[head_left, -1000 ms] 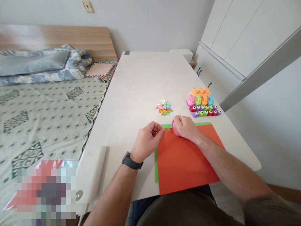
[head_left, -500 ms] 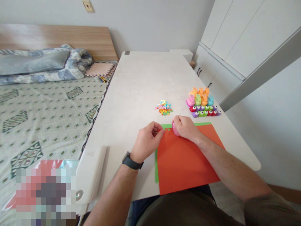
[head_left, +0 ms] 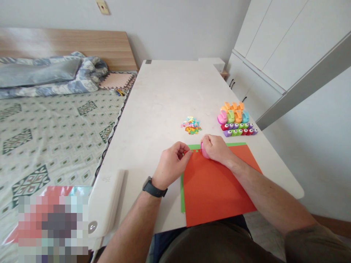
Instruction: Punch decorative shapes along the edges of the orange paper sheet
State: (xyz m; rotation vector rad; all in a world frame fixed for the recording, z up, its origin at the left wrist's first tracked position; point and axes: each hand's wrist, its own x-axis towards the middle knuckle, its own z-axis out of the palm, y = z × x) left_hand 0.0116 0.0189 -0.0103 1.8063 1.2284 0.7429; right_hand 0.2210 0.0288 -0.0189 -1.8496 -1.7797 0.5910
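An orange-red paper sheet [head_left: 216,186] lies on a green sheet [head_left: 182,197] near the front edge of the white table [head_left: 164,102]. My right hand [head_left: 216,149] is closed over a pink paper punch [head_left: 203,150] set on the sheet's far edge. My left hand [head_left: 171,165], with a dark watch on its wrist, pinches the sheet's far left corner. Small notches show along that far edge.
A pile of small coloured paper cut-outs [head_left: 191,125] lies beyond the sheets. A cluster of coloured punches [head_left: 236,118] stands at the right. A bed [head_left: 55,120] runs along the table's left side. A white device [head_left: 105,197] sits on the table's front left corner.
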